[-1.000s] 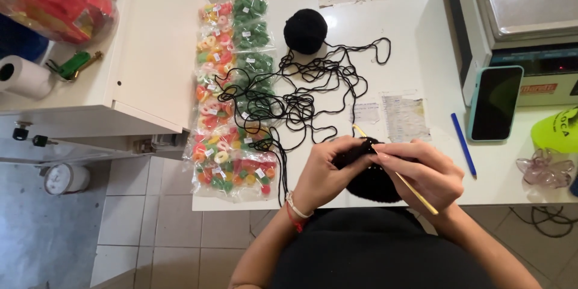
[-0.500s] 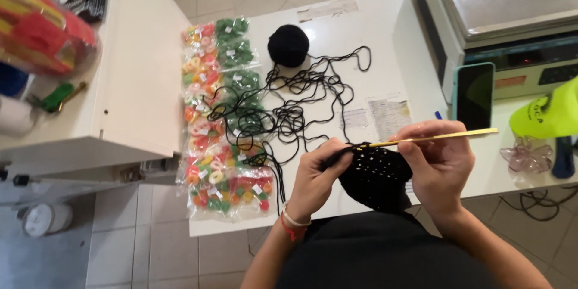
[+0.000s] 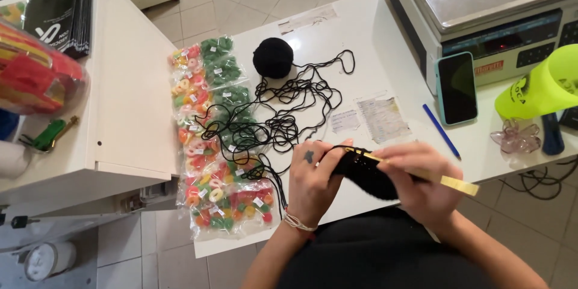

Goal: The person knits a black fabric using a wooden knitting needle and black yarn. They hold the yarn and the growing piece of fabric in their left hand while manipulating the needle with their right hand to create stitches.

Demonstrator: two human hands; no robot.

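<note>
**Two hands at work on black crochet**

Two bare hands meet low in the frame, just right of centre, over the near edge of a white table. The left hand is curled shut on the left side of a small black crocheted piece, thumb and fingers pinching the fabric. The right hand is closed around a pale yellow crochet hook, whose shaft juts toward the lower right. A loose tangle of black yarn trails up the middle of the frame to a round black yarn ball. Clear bags of coloured ring-shaped sweets lie left of centre. A dark phone leans against a grey weighing scale at upper right.
</note>
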